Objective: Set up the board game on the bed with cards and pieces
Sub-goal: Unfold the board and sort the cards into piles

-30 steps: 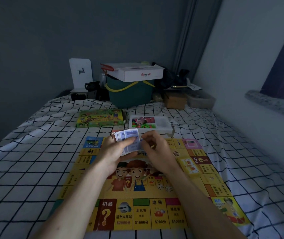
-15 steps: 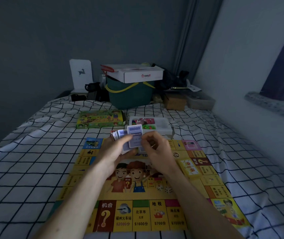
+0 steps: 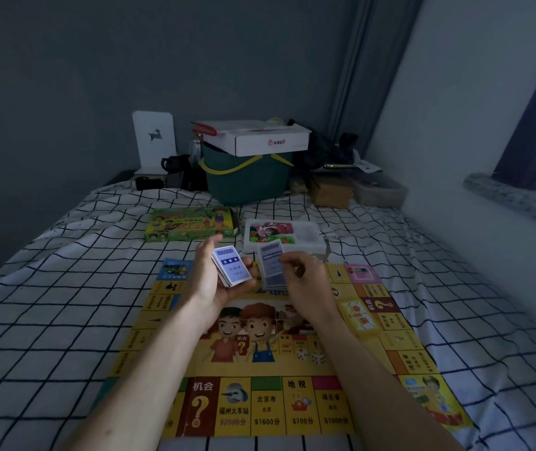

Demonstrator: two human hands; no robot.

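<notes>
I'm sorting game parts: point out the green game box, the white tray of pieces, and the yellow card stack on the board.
green game box (image 3: 192, 223), head view, lid top.
white tray (image 3: 310, 236), head view, bare right compartment.
yellow card stack (image 3: 359, 317), head view, top card.

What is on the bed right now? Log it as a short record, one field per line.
surface: bed with black-grid white sheet
game board: lies flat, face up
left hand: palm up, cradles a stack of blue-backed cards
right hand: pinches a second batch of cards beside the stack, apart from it
yellow card deck: rests on the board's right side
pieces tray: white, coloured pieces inside, beyond the board
game box: green, left of the tray
far end: green bucket under a white carton
</notes>
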